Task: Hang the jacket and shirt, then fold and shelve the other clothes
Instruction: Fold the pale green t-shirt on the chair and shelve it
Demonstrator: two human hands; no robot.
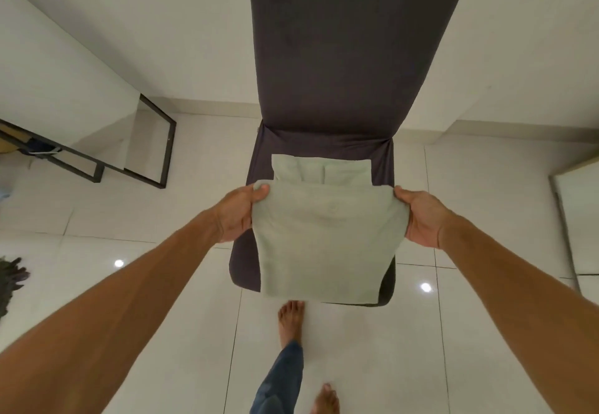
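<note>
White tiled floor [162,332] lies open on both sides of a dark grey chair [340,56], whose tall back stands against the wall. A folded pale green garment [324,245] is spread over the seat, its near edge overhanging the seat's front edge and its far fold short of the backrest. The left hand [235,215] grips the garment's left edge and the right hand [421,219] its right edge, thumbs on top. A black metal frame [168,151] stands well to the left. A bare foot [290,319] is just before the chair.

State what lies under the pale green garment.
The dark grey chair seat shows beside the pale green garment. Its middle is covered; anything lying there cannot be seen.
</note>
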